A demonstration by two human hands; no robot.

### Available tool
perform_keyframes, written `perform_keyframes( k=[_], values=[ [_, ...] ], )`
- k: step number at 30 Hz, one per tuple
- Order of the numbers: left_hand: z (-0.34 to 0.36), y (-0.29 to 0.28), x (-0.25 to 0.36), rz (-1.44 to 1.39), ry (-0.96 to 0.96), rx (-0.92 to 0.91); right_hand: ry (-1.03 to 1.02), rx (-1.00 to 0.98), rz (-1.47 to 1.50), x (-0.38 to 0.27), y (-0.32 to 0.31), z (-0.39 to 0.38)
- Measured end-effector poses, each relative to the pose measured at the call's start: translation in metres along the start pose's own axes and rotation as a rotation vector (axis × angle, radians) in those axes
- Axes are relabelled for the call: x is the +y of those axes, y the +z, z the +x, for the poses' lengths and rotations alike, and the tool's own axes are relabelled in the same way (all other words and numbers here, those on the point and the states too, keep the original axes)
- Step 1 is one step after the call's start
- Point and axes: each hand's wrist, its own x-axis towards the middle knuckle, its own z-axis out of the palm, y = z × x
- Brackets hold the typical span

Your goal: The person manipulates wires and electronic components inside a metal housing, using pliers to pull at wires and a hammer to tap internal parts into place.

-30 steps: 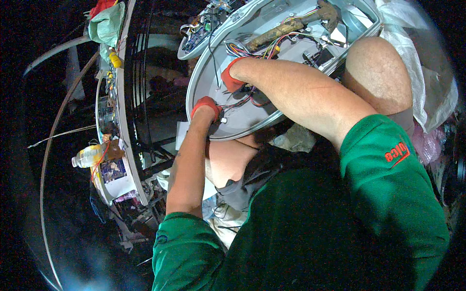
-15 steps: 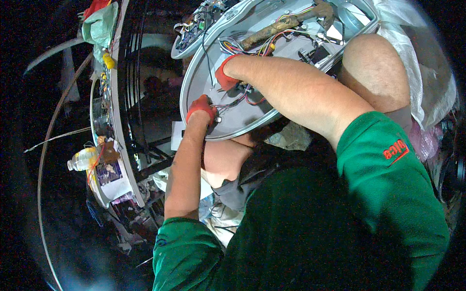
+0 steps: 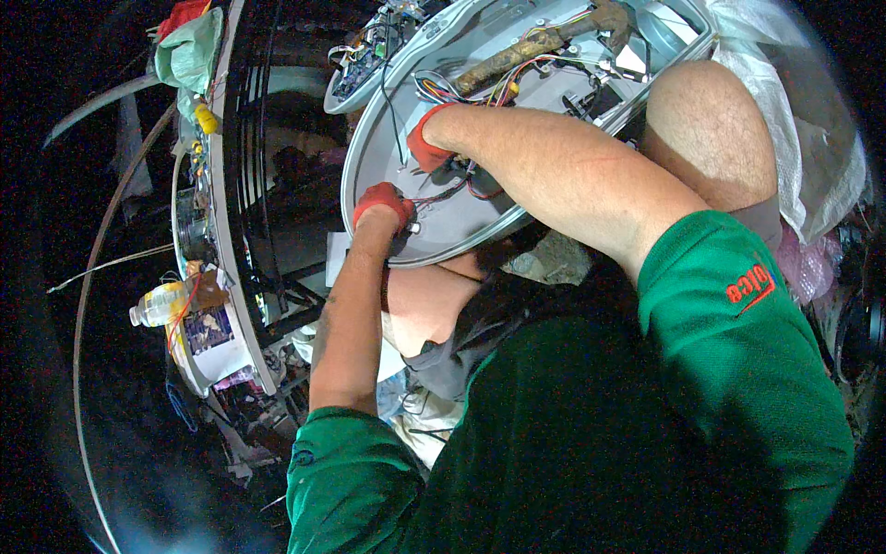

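Observation:
A large grey plastic housing (image 3: 369, 166) with a rounded end lies open across my lap. Inside it my left hand (image 3: 384, 201), in a red glove, is closed on a bundle of thin coloured wires (image 3: 438, 196) near the left rim. The wires run from it towards my right hand (image 3: 428, 140), also red-gloved, which is curled down over the housing's floor. Its fingers are mostly turned away, and what they grip is hidden; dark parts and wires show just beneath. A loose black cable (image 3: 391, 115) hangs beside the right hand.
A hammer (image 3: 526, 55) with a worn handle lies in the housing's far part, among more coloured wires (image 3: 438, 88). A circuit board (image 3: 355, 78) sits beyond the rim. On the left stands a curved pale panel (image 3: 242, 337) with a clear bottle (image 3: 159, 305). White sacking (image 3: 752, 55) lies right.
Both hands stay almost in place. The left hand has turned slightly at the wires, and the left forearm has shifted a little to the left.

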Motion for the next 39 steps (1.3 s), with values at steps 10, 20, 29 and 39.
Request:
perform_keyframes(
  k=[10,20,29,39],
  values=[
    [0.009,-0.014,-0.008,0.039,0.061,-0.207,-0.070,0.073,0.048,-0.011,0.003,-0.009],
    [-0.035,-0.017,-0.065,-1.164,0.386,0.398,-0.050,0.070,0.020,-0.006,0.034,0.024],
    [0.011,-0.038,-0.107,-1.196,0.154,0.362,-0.153,0.085,0.055,-0.030,0.037,0.025],
    [0.072,0.004,-0.108,-0.830,0.397,0.281,-0.023,0.041,0.058,-0.050,0.029,0.022]
  ],
)
